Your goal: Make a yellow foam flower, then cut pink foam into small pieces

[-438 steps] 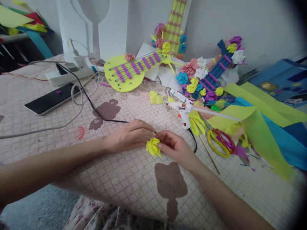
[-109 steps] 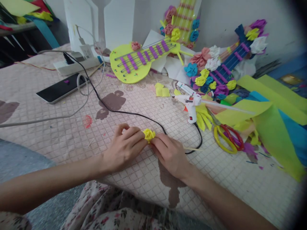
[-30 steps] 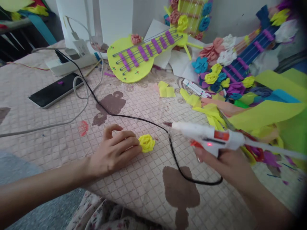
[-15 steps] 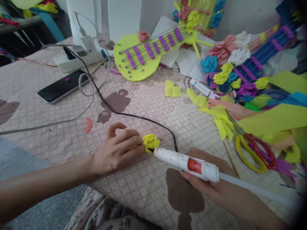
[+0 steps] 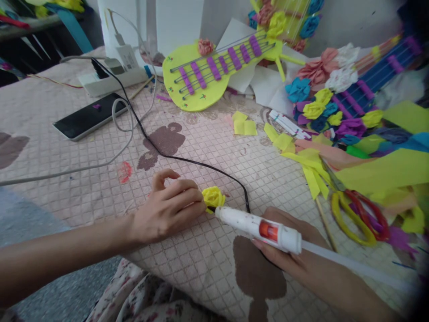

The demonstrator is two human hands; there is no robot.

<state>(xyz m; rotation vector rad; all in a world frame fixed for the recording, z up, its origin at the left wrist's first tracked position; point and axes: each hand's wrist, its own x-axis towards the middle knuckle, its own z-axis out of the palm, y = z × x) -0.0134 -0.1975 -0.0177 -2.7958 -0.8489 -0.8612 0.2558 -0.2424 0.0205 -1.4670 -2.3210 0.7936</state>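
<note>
Right hand (image 5: pixel 301 263): firmly gripping glue gun (image 5: pixel 243 222)
Left hand (image 5: pixel 170 208): half-curling, touching yellow flower (image 5: pixel 214 197) — knuckles masking any hold
Surface (image 5: pixel 208 136): spreading openly toward yellow guitar (image 5: pixel 209 87)
Glue stick (image 5: pixel 348 263): blurring into dark corner

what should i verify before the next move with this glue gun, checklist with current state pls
1. Left hand on the yellow paper flower: ok, fingers touch its side.
2. Glue gun gripped by the right hand: ok.
3. Glue stick loaded: ok, it sticks out of the gun's back.
4. Nozzle at the flower: ok, at its near edge; actual contact, cannot tell.
5. Left fingertips well clear of the nozzle: not ok, they are right beside it.
6. Glue coming out: cannot tell.
</note>
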